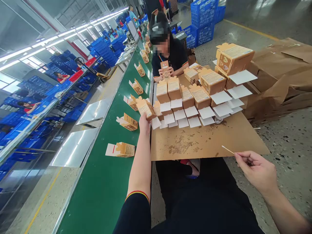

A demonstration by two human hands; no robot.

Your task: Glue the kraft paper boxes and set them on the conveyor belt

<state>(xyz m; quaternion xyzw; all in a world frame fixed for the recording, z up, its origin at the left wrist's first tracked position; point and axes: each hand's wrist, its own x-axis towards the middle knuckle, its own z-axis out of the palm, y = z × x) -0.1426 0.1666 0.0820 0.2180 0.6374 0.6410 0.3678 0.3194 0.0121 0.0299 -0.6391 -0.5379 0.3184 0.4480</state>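
- At our eleven o'clock, our left hand is holding a printed cardboard carton near the border of the green conveyor belt and the cardboard-covered bench. Its fingers are spreading about as wide as the carton and gripping its near end; some are hiding behind it.
- With one hand alone supporting it, the carton could be tipping or slipping if that grip is loosening.
- It could also be nudging the stacked cartons at twelve o'clock; we cannot tell whether it is touching them.
- White flaps are jutting from the stack towards our six o'clock, so a passing arm could be snagging one and dragging its carton out.
- At one o'clock, the top carton is sitting highest; a bump below could be toppling it.
- At two o'clock, our right hand is pinching a cotton swab by one end, thumb and forefinger leaving barely a gap. Its tip is pointing towards ten o'clock over the bench's near edge, where a knock could be twisting it loose.
- The nearest belt carton, at ten o'clock, is lying just beside our left forearm; a careless swing could be sweeping it aside.
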